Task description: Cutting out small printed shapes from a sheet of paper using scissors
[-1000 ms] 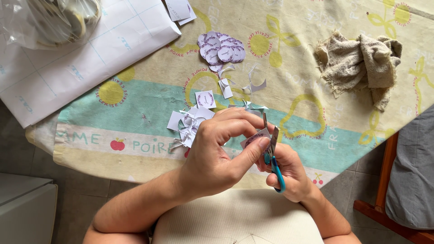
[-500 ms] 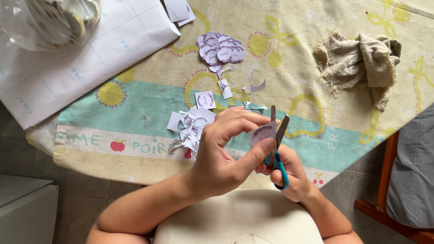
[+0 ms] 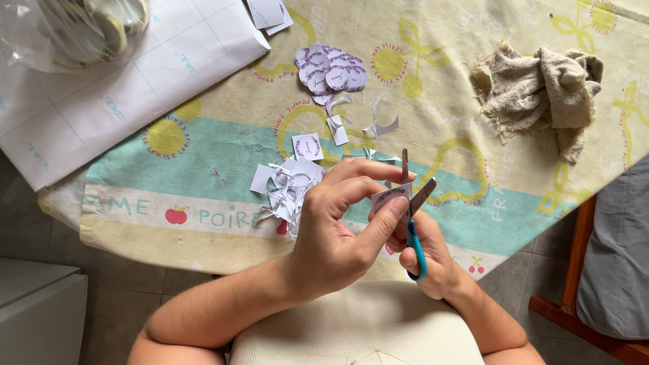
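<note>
Head view shows the left hand [image 3: 338,233] pinching a small paper label [image 3: 391,197] between thumb and forefinger, held in the air above the table's near edge. The right hand [image 3: 426,260] is wrapped around the blue handles of a pair of scissors [image 3: 412,216], whose blades stand apart around the label's right side. Both hands are therefore closed on something, neither empty.

The left fingertips [image 3: 399,206] sit very close to the blades, so a hurried snip or a slip of the paper could nick them, or cut into the printed ring on the label. It is small and could also drop toward the lap.

Behind the hands, near that same edge of the tablecloth [image 3: 203,155], lies a heap of paper scraps [image 3: 287,192]. A pile of cut round labels [image 3: 331,71] sits toward the far edge, a crumpled rag [image 3: 541,88] toward the far right corner, a white sheet [image 3: 101,101] at the far left. Bare cloth between rag and scraps leaves room.
</note>
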